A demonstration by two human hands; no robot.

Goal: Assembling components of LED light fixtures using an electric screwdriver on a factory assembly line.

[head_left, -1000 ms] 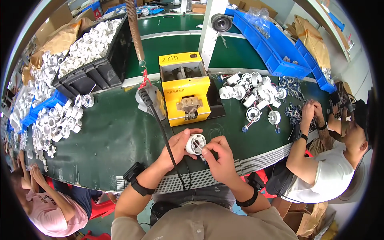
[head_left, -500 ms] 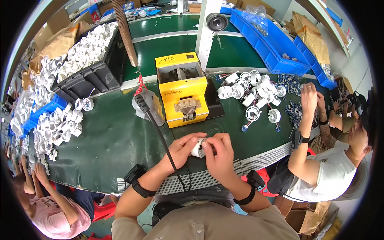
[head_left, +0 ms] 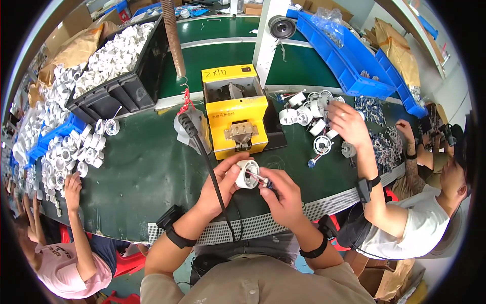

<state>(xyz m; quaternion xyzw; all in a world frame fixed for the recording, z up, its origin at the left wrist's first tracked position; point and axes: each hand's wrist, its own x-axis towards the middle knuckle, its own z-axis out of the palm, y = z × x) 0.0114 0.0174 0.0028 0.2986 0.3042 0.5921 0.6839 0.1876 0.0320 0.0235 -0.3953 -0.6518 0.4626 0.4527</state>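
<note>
My left hand [head_left: 218, 186] grips a round white plastic housing [head_left: 242, 177] by its side, thumb and fingers around the rim, with the opening turned to the right. Thin wires, some of them red, come out of that opening. They lead to a small dark circuit board [head_left: 269, 185] pinched between the thumb and fingers of my right hand [head_left: 285, 198]. Both hands are above the near part of the green table, just in front of a yellow screw feeder [head_left: 237, 117]. A black cord [head_left: 208, 169] hangs across my left hand and wrist.
A grey-white tool [head_left: 191, 133] hangs left of the feeder. White housings [head_left: 73, 152] are piled at left beside a black crate [head_left: 114, 96]. Wired housings [head_left: 304, 114] lie at right, where a co-worker's hand [head_left: 349, 121] reaches in. Blue bins [head_left: 349, 61] stand behind.
The housing has turned in my left hand so its opening faces right. My right hand has moved away from it, holding the wired board. The right co-worker's hand has moved onto the wired housings.
</note>
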